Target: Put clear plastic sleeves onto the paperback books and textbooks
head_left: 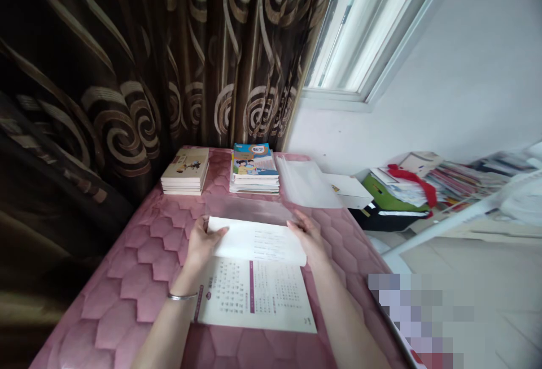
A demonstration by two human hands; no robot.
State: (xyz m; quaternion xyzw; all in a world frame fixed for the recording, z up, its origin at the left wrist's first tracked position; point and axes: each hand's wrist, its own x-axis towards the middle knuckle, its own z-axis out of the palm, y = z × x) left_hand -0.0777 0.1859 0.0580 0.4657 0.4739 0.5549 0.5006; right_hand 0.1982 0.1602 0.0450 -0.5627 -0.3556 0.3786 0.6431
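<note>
An open book [258,293] lies on a pink quilted surface [139,279] in front of me. Its far white cover flap [254,239] is raised slightly. My left hand [202,243] grips the flap's left edge, and a metal bracelet sits on that wrist. My right hand [308,235] holds the flap's right edge. A clear plastic sheet [249,210] lies just beyond the book, touching its far edge.
Two stacks of books [186,171] [254,168] stand at the far end by a brown swirl-patterned curtain [127,75]. More clear plastic covers [305,181] lie to their right. A white box [349,189], a green folder and piled papers [423,185] sit beyond the right edge.
</note>
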